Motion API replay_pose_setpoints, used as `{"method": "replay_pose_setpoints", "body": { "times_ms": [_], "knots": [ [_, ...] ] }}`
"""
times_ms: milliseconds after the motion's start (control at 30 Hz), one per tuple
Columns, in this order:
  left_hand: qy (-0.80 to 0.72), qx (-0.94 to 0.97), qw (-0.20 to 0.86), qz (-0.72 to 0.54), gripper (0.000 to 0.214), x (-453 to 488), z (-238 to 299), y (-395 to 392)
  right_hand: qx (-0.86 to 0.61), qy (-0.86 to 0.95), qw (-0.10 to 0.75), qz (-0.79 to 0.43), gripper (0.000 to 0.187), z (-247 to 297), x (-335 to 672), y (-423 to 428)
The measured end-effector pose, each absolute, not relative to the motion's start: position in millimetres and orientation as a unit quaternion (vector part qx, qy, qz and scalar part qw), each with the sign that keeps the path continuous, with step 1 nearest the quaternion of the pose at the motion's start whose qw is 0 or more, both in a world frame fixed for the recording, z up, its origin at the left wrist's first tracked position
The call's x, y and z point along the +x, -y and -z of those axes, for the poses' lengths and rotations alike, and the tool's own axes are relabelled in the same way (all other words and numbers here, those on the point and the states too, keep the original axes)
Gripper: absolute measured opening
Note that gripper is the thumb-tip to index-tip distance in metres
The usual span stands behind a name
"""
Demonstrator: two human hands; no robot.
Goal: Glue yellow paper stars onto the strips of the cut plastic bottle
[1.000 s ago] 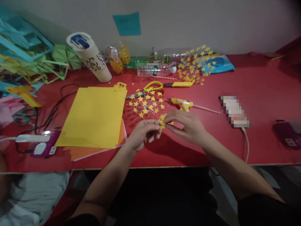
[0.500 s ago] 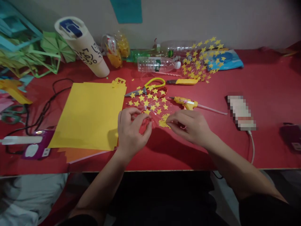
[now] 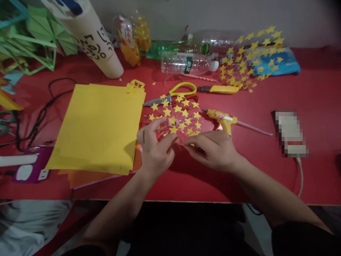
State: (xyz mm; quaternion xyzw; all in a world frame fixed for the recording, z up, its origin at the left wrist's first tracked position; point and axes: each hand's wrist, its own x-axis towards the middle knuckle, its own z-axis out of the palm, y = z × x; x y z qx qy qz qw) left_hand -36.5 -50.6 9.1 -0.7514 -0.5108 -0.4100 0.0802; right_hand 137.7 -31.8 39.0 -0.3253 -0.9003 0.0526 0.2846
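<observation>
A clear plastic piece dotted with yellow stars (image 3: pixel 184 113) lies in front of me, partly hidden by my fingers. My left hand (image 3: pixel 157 147) is curled at its near left edge, index finger over the plastic and thumb beneath. My right hand (image 3: pixel 213 151) pinches a tiny yellow bit, apparently a paper star, its fingertips close to my left thumb. Behind the plastic are scissors (image 3: pixel 183 87) with a yellow handle. A yellow glue gun (image 3: pixel 222 119) with a clear stick lies just beyond my right hand.
Yellow paper sheets (image 3: pixel 98 128) lie on the left. At the back are a white tumbler (image 3: pixel 93 42), a clear bottle (image 3: pixel 186 64), a yellow cutter (image 3: pixel 221 89) and another star-covered plastic piece (image 3: pixel 239 67). A phone (image 3: pixel 290 133) with a cable lies right; a purple power strip (image 3: pixel 32 165) lies left.
My right hand has moved from the small pile of stars toward my left hand, so their fingertips are now close. The view has shifted and come nearer the table.
</observation>
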Motion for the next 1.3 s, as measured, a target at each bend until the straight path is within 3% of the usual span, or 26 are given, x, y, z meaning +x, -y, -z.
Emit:
{"method": "replay_pose_setpoints", "body": {
  "times_ms": [300,533,800,1300],
  "knots": [
    [0.499,-0.754,0.071,0.421,0.017,-36.2,-6.6,49.8,-0.278,0.920,0.277,0.002,0.010,-36.5,135.0,27.7],
    [0.510,-0.753,0.072,0.409,0.025,-37.2,-5.2,50.8,-0.296,0.913,0.282,-0.011,0.021,-34.0,134.1,25.4],
    [0.507,-0.759,0.050,0.406,0.030,-38.8,-6.5,51.7,-0.319,0.911,0.261,-0.007,0.021,-35.8,130.8,25.2],
    [0.498,-0.757,0.054,0.420,0.024,-36.9,-3.9,50.8,-0.368,0.887,0.276,-0.040,0.015,-35.4,128.2,28.6]
  ]
}}
